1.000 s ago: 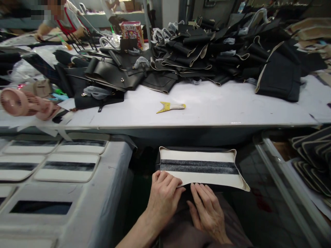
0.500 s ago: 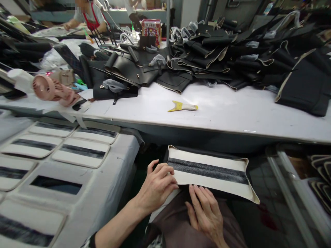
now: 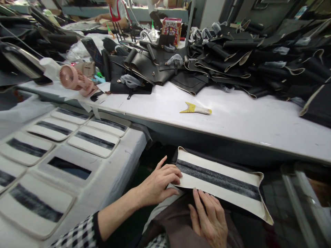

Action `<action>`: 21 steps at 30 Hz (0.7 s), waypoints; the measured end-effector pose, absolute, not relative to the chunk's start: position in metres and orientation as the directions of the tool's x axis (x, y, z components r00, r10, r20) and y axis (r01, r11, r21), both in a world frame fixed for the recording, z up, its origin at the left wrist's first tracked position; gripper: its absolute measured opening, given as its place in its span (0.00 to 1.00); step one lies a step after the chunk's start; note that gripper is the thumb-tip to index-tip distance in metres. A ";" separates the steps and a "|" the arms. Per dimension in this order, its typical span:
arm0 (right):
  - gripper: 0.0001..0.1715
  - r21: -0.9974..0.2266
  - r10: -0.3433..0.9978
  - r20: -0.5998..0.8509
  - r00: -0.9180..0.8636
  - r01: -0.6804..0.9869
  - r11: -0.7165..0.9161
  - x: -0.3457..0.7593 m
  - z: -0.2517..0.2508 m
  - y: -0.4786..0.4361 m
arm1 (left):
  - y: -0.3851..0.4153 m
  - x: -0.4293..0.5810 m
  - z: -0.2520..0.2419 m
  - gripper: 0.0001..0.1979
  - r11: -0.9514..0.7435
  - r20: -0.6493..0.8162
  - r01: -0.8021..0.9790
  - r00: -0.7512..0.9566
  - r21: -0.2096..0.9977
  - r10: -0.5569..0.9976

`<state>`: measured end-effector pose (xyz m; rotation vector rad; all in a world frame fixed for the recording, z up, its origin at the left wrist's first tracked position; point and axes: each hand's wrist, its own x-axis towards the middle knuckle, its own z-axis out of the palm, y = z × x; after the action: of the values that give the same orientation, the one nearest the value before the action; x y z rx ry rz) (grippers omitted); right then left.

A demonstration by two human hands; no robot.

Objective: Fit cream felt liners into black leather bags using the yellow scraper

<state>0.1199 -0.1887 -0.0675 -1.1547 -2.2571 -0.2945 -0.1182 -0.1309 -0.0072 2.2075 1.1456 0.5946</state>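
Observation:
A cream rectangular panel (image 3: 219, 166) with a dark grey strip along its middle rests over my lap, its corners curling up. Black material shows along its edges; how the two are joined is hidden. On the panel's left end lie the fingertips of my left hand (image 3: 161, 181), fingers bent and spread, thumb apart below. My right hand (image 3: 209, 218) is at the front edge, fingers stretched out side by side with their tips touching the rim. Its thumb stands off to the left.
Several similar cream panels (image 3: 94, 140) with dark strips lie on the left table. Across the white bench (image 3: 232, 120) are a yellow forked tool (image 3: 195, 108), a pink fan (image 3: 74, 79) and a heap of black leather pieces (image 3: 219, 58). A person (image 3: 116, 15) works behind.
The camera view has swung left, so everything appears farther right. My left thumb has come away from the panel's corner, and that hand's fingers are more spread. My right hand keeps its place.

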 end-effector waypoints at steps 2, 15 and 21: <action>0.33 -0.097 0.686 0.571 -0.451 0.793 0.602 0.117 -0.065 -0.188 | -0.130 -0.120 -0.008 0.07 -0.491 0.142 0.573 0.545 0.657 0.826; 0.28 -0.034 0.630 0.581 -0.516 0.757 0.652 0.105 -0.068 -0.184 | -0.139 -0.106 -0.028 0.06 -0.317 0.178 0.576 0.285 0.754 0.942; 0.24 -0.044 0.639 0.580 -0.505 0.764 0.644 0.103 -0.063 -0.180 | -0.140 -0.092 -0.029 0.13 -0.208 0.112 0.610 0.193 0.765 0.975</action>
<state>0.1032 -0.1801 -0.0630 -1.0900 -2.3012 -0.2936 -0.0921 -0.1402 -0.0288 1.8976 1.4774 0.8208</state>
